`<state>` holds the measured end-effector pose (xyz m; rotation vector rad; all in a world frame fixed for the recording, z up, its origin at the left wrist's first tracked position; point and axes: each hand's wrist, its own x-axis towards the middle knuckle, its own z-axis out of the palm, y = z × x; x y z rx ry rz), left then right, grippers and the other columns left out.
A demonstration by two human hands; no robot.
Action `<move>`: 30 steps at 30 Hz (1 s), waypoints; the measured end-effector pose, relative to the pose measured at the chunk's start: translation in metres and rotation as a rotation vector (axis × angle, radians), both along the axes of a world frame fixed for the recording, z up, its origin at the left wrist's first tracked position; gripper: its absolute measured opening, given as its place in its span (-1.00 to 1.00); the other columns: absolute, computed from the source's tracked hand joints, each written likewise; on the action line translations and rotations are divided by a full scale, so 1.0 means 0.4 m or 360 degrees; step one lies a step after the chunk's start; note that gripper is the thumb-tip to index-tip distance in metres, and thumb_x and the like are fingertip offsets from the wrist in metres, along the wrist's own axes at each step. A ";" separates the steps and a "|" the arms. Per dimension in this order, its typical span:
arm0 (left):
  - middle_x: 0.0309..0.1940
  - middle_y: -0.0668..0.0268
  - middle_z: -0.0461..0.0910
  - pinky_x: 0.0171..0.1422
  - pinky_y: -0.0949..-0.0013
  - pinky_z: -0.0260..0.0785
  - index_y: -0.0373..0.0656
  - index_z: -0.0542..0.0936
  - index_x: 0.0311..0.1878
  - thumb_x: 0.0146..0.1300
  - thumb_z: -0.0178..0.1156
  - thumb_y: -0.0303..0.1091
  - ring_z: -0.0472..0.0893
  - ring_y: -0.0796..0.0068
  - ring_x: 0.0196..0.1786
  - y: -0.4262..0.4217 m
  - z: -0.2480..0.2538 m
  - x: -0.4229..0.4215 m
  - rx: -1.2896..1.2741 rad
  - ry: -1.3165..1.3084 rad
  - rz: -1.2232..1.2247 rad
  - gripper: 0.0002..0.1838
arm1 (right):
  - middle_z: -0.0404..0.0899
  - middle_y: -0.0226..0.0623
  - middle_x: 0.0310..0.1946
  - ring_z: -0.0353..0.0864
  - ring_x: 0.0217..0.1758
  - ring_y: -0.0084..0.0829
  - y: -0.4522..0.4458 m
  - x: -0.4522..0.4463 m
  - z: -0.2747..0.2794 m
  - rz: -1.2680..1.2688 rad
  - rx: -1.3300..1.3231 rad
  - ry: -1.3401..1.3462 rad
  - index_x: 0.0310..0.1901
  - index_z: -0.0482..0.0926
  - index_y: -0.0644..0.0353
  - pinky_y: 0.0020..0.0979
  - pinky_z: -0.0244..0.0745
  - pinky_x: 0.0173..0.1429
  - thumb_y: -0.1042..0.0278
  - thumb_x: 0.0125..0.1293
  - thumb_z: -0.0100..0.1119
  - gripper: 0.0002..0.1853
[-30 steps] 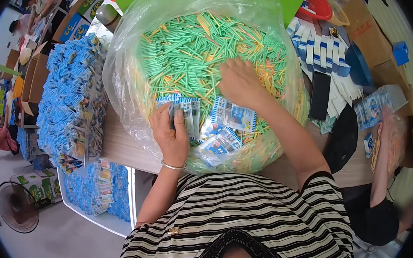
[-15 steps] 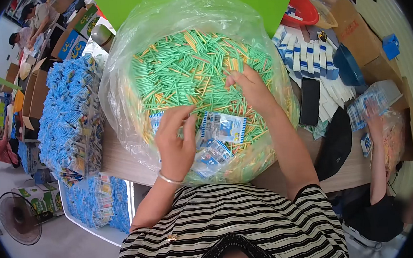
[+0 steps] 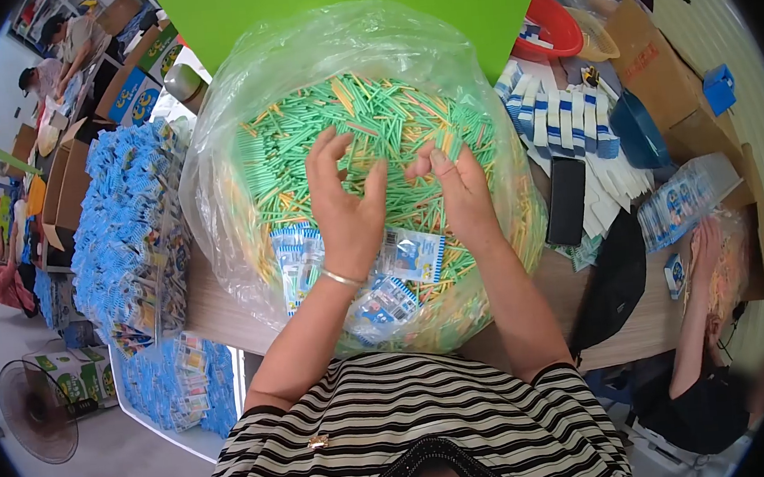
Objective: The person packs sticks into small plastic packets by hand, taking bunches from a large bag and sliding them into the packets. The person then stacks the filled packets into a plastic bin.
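A big clear plastic bag (image 3: pixel 227 184) stands open in front of me, heaped with thin green, yellow and pink sticks (image 3: pixel 290 174). Over the middle of the heap is my left hand (image 3: pixel 344 219), its fingers apart and nothing visible in them. My right hand (image 3: pixel 467 196) pinches a small bunch of sticks (image 3: pixel 449 144) between thumb and fingers, to the right of my left hand. Blue-and-white printed packets lie on the near side of the heap: one packet (image 3: pixel 415 255) below my hands, another packet (image 3: pixel 386 307) nearer me, and more beside my left wrist.
A tall pile of blue packets (image 3: pixel 126 224) stands at the left, above a white-rimmed bin of packets (image 3: pixel 172 384). To the right lie a black phone (image 3: pixel 566 201), folded blue-and-white strips (image 3: pixel 562 114) and a teal basin (image 3: pixel 638 130). A co-worker's arm (image 3: pixel 694 320) reaches in at right.
My left hand has moved up and right over the heap, closer to my right hand. My right hand has shifted slightly down and still pinches sticks.
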<state>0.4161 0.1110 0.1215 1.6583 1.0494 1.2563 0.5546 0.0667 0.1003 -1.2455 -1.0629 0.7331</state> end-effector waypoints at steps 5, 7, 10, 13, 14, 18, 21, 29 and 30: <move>0.11 0.25 0.53 0.29 0.31 0.37 -0.27 0.48 0.16 0.52 0.06 0.02 0.52 0.42 0.17 -0.078 0.046 0.008 -0.1122 -0.1088 -0.0530 -0.51 | 0.67 -0.33 -0.28 0.62 -0.17 -0.54 -0.016 -0.075 0.027 0.0046 0.0279 0.0388 -0.06 0.50 0.26 -0.43 0.51 -0.01 0.30 0.52 0.10 -0.81; 0.15 0.25 0.51 0.36 0.28 0.34 -0.26 0.46 0.15 0.53 0.00 0.12 0.48 0.42 0.23 -0.087 0.045 0.004 -0.1515 -0.1402 -0.0790 -0.45 | 0.66 -0.34 -0.31 0.61 -0.20 -0.55 -0.025 -0.088 0.023 -0.0143 0.0176 0.0227 -0.12 0.52 0.25 -0.43 0.51 -0.05 0.32 0.47 0.19 -0.83; 0.15 0.25 0.51 0.35 0.30 0.35 -0.26 0.45 0.20 0.53 -0.10 0.22 0.51 0.41 0.19 -0.098 0.032 0.001 -0.1569 -0.1391 -0.0728 -0.36 | 0.65 -0.34 -0.32 0.60 -0.21 -0.56 -0.039 -0.089 0.016 -0.0177 0.0189 0.0069 -0.17 0.53 0.26 -0.46 0.51 -0.09 0.33 0.43 0.25 -0.83; 0.13 0.25 0.53 0.36 0.29 0.35 -0.26 0.44 0.22 0.54 -0.13 0.22 0.51 0.42 0.18 -0.105 0.033 -0.003 -0.1591 -0.1383 -0.0719 -0.35 | 0.65 -0.34 -0.33 0.59 -0.25 -0.56 -0.032 -0.088 -0.003 -0.0222 0.0292 -0.0151 -0.24 0.54 0.26 -0.48 0.50 -0.13 0.32 0.42 0.27 -0.81; 0.12 0.26 0.53 0.36 0.29 0.34 -0.27 0.44 0.23 0.54 -0.14 0.22 0.52 0.42 0.18 -0.107 0.032 -0.004 -0.1599 -0.1382 -0.0713 -0.34 | 0.65 -0.34 -0.33 0.59 -0.29 -0.56 -0.026 -0.087 -0.007 -0.0254 0.0387 -0.0296 -0.27 0.55 0.26 -0.49 0.50 -0.16 0.30 0.42 0.27 -0.80; 0.11 0.23 0.58 0.31 0.26 0.35 -0.18 0.54 0.19 0.50 0.10 -0.01 0.54 0.34 0.16 -0.103 0.013 -0.021 -0.1526 -0.1292 -0.0756 -0.55 | 0.63 -0.37 -0.35 0.54 -0.37 -0.58 -0.033 -0.078 -0.005 -0.0206 0.0343 0.0149 -0.28 0.59 0.26 -0.51 0.46 -0.23 0.23 0.47 0.21 -0.75; 0.06 0.22 0.61 0.25 0.21 0.36 -0.16 0.58 0.12 0.33 0.27 -0.19 0.55 0.24 0.09 -0.079 -0.010 -0.084 -0.0251 0.0232 -0.0593 -0.63 | 0.61 -0.40 -0.38 0.49 -0.40 -0.61 -0.052 -0.055 0.042 -0.0232 0.0151 0.0463 -0.24 0.63 0.28 -0.53 0.41 -0.24 0.14 0.52 0.12 -0.67; -0.13 0.27 0.68 0.02 0.25 0.36 -0.18 0.64 -0.11 0.04 0.46 -0.43 0.58 0.31 -0.06 -0.088 -0.031 -0.069 0.0682 0.1353 -0.0586 -0.68 | 0.56 -0.51 -0.42 0.38 -0.44 -0.69 -0.098 -0.010 0.032 -0.0218 -0.0264 0.0506 -0.07 0.65 0.33 -0.61 0.30 -0.33 0.02 0.55 0.07 -0.56; -0.15 0.30 0.70 -0.04 0.31 0.37 -0.19 0.63 -0.13 0.08 0.46 -0.42 0.60 0.39 -0.11 -0.084 -0.030 -0.073 0.0660 0.1388 -0.0602 -0.71 | 0.56 -0.52 -0.41 0.38 -0.43 -0.70 -0.107 -0.005 0.030 -0.0236 -0.0298 0.0494 -0.07 0.65 0.32 -0.62 0.29 -0.34 0.04 0.54 0.10 -0.58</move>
